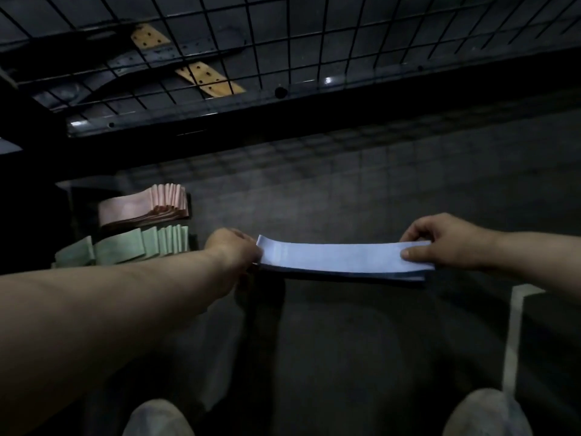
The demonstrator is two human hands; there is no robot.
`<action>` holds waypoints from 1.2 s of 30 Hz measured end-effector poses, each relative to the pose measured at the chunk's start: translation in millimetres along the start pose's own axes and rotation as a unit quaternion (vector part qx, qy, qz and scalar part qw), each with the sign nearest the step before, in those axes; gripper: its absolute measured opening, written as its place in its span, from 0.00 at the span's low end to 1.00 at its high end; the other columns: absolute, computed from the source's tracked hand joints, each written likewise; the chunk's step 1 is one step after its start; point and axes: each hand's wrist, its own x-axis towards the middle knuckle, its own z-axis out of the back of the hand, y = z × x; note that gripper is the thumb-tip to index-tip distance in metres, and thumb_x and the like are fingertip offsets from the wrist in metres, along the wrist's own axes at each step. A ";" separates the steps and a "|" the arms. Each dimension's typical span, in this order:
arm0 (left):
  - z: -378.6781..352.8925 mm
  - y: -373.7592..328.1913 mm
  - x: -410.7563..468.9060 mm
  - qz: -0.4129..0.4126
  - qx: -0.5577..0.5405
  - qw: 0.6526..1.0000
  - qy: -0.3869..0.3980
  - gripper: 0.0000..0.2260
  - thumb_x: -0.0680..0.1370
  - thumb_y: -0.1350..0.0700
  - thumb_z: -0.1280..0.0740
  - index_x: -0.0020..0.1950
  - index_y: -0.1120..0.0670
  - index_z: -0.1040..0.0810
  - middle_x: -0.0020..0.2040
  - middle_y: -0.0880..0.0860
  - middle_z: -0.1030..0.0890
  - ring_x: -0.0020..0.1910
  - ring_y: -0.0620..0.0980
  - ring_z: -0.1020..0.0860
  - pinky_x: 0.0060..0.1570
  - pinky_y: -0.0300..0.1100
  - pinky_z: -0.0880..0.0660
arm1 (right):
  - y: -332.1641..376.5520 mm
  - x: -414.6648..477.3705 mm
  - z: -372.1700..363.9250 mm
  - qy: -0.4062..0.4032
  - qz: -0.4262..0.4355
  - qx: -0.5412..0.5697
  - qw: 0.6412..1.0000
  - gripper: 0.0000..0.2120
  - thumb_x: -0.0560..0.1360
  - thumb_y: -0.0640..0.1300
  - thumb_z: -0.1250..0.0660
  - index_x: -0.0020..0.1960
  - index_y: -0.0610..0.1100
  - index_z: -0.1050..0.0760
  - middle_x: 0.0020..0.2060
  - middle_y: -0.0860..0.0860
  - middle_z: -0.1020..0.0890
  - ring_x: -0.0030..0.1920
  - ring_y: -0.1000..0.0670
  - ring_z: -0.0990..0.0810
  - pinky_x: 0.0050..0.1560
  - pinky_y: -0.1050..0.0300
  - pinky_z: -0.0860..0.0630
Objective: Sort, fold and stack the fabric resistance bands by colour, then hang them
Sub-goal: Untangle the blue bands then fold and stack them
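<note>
Hands (232,247) (440,243) outstretched, gripping blue bands (339,258)

Arms outstretched, left grip (232,248) and right grip (446,243) pinch the blue bands (339,257).

— Where does the view look from?

— HEAD HEIGHT: one wide-angle camera worn on the person's head, facing forward and steeply down, so both shoes (157,418) sit at the bottom edge.

— How near is it?

— Arm's reach. The left forearm (110,309) enters at the lower left and fills that corner. The left hand (234,250) and right hand (446,243) sit mid-frame, each gripping an end of a blue band (339,256).

— And beyond them?

— A wire grid (283,42) slants across the top, farthest off. A pink stack (141,206) and green stack (132,247) lie left of centre, just past the left hand.
</note>
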 end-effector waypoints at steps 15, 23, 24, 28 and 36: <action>-9.9 9.7 18.0 -0.035 0.096 0.994 -0.044 0.07 0.70 0.62 0.24 0.38 0.55 0.21 0.38 0.57 0.18 0.39 0.57 0.19 0.41 0.49 0.19 | -9.6 -8.7 -21.2 -0.067 0.028 -0.085 0.994 0.09 0.71 0.45 0.25 0.45 0.55 0.24 0.42 0.53 0.21 0.39 0.59 0.26 0.42 0.60 0.32; -17.7 6.5 21.5 -0.012 0.192 0.978 -0.076 0.27 0.68 0.50 0.23 0.62 0.58 0.27 0.62 0.60 0.26 0.57 0.60 0.22 0.58 0.50 0.23 | -4.6 -10.9 -41.9 -0.098 -0.200 0.022 0.975 0.28 0.75 0.53 0.31 0.70 0.42 0.34 0.65 0.39 0.31 0.62 0.38 0.26 0.67 0.49 0.30; -20.0 5.6 22.6 -0.005 0.185 0.980 -0.067 0.27 0.67 0.49 0.25 0.61 0.59 0.25 0.60 0.60 0.23 0.55 0.61 0.21 0.57 0.50 0.22 | -6.3 -8.9 -45.5 -0.075 -0.220 0.061 0.971 0.29 0.73 0.57 0.33 0.68 0.43 0.33 0.64 0.41 0.28 0.61 0.38 0.25 0.65 0.46 0.27; -30.9 6.7 25.6 0.018 0.173 0.984 -0.046 0.24 0.71 0.53 0.31 0.63 0.63 0.27 0.62 0.62 0.25 0.60 0.63 0.24 0.59 0.51 0.24 | -9.7 -2.0 -59.6 -0.040 -0.224 0.180 0.957 0.19 0.74 0.54 0.39 0.62 0.47 0.28 0.56 0.43 0.21 0.52 0.43 0.21 0.54 0.46 0.21; -30.4 14.6 31.1 0.022 0.136 0.990 -0.016 0.27 0.69 0.54 0.29 0.65 0.62 0.30 0.62 0.63 0.25 0.58 0.63 0.22 0.60 0.54 0.24 | -12.5 3.4 -59.2 -0.049 -0.245 0.265 0.932 0.14 0.78 0.47 0.31 0.60 0.42 0.25 0.54 0.42 0.20 0.51 0.43 0.19 0.46 0.51 0.21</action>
